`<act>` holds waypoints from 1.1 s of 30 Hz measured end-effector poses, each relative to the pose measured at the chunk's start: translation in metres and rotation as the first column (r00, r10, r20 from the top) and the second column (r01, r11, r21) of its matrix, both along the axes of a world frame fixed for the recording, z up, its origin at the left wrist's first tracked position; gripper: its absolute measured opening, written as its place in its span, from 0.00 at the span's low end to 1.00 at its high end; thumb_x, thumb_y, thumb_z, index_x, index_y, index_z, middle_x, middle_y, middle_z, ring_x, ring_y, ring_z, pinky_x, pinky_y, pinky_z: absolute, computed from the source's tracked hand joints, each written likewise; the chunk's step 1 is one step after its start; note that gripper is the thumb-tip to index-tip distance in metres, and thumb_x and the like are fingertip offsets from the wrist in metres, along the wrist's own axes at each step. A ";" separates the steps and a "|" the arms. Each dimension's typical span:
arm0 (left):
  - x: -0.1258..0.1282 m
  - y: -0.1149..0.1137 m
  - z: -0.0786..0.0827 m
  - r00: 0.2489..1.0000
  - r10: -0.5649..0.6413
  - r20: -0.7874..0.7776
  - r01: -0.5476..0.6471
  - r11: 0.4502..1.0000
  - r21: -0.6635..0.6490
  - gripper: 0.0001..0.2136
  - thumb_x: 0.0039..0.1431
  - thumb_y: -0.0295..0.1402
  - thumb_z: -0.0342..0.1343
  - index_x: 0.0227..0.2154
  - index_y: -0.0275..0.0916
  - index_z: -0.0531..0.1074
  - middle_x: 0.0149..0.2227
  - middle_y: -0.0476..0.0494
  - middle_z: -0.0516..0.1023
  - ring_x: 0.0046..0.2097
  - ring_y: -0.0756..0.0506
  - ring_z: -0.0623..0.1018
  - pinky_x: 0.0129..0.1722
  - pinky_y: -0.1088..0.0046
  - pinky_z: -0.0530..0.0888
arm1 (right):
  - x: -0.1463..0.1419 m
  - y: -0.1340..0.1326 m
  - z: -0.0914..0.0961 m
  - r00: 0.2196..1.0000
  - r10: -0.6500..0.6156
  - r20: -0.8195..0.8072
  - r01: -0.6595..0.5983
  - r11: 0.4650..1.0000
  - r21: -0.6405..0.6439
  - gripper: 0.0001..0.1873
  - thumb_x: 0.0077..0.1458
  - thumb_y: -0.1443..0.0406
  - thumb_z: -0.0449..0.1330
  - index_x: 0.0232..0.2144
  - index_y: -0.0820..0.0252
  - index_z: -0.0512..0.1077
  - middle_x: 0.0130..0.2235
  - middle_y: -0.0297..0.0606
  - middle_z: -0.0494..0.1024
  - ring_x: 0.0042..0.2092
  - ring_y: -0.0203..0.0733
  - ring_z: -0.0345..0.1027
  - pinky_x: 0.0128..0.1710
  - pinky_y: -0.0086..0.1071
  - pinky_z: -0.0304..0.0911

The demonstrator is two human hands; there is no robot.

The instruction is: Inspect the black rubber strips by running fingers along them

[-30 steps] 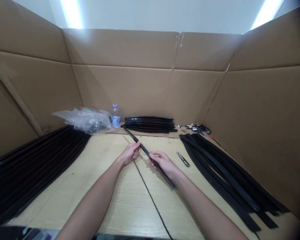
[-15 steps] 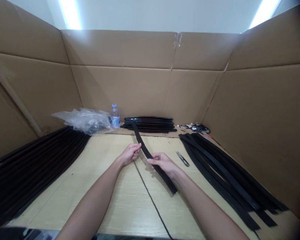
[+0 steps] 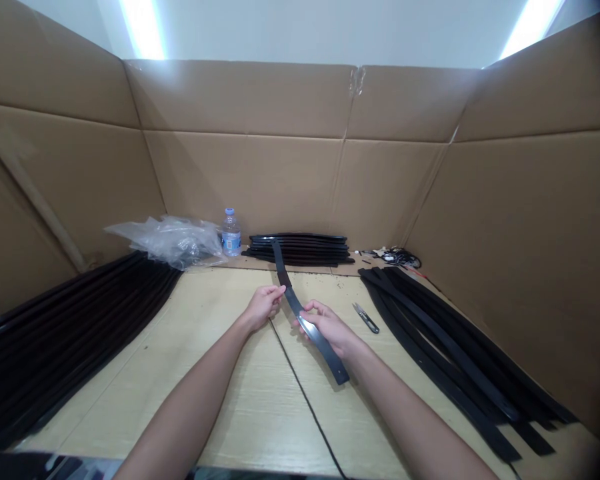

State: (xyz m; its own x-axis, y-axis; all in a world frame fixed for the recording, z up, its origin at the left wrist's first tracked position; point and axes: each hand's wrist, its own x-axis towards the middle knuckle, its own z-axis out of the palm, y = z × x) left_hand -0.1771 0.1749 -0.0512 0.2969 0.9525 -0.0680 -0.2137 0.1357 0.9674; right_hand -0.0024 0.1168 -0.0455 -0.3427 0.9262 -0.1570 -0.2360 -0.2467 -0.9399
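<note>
Over the middle of the wooden table (image 3: 240,393) I hold a long curved black strip (image 3: 305,323) with both hands. My left hand (image 3: 263,307) pinches it near its far part with thumb and fingers. Closer to me, my right hand (image 3: 326,327) wraps round its middle. The strip's far end rises toward the back wall and its near end points down at the table. A thin black cord (image 3: 305,400) runs along the table under my hands toward me.
Many black strips lie piled at the left (image 3: 65,333) and at the right (image 3: 455,347), with a smaller stack (image 3: 300,248) at the back wall. Small snips (image 3: 366,317), a water bottle (image 3: 231,233), a plastic bag (image 3: 170,239) and small bits (image 3: 395,255) lie nearby. Cardboard walls (image 3: 520,220) enclose the table.
The strip has turned in my hands: its far end swung right and upward and its broad shiny face now shows. Both hands have barely shifted.
</note>
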 end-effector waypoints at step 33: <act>-0.001 -0.002 0.002 0.998 -0.040 0.052 0.040 0.999 -0.012 0.19 0.45 0.46 0.57 0.24 0.36 0.55 0.16 0.60 0.46 0.14 0.63 0.47 0.15 0.84 0.39 | -0.004 -0.001 -0.002 0.980 -0.135 0.144 0.097 0.966 0.241 0.21 0.40 0.53 0.65 0.31 0.62 0.66 0.27 0.35 0.73 0.20 0.30 0.62 0.19 0.25 0.57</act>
